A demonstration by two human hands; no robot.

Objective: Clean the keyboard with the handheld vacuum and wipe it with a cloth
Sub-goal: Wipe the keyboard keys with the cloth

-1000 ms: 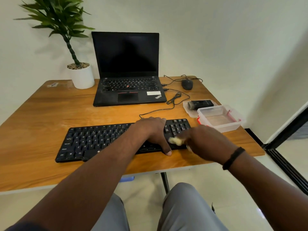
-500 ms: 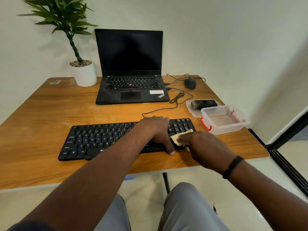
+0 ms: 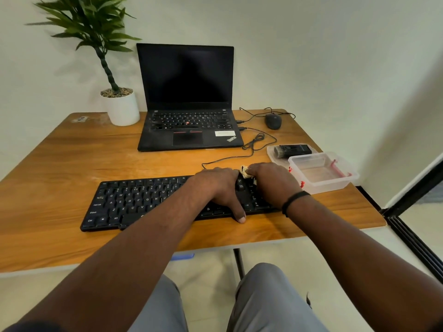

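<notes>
A black keyboard lies across the front of the wooden table. My left hand rests flat on its right half, thumb down over the front edge. My right hand holds a small crumpled yellowish cloth against the keyboard's far right keys, close beside my left hand. The black handheld vacuum with its brush tip lies on a clear lid at the right, behind my hands.
An open black laptop stands at the back centre, a potted plant to its left, a black mouse with a looped cable to its right. A clear plastic box with red clips sits near the table's right edge.
My right hand has slid the cloth from the keyboard's front right keys up to its far right edge. My left hand stays on the keyboard.
</notes>
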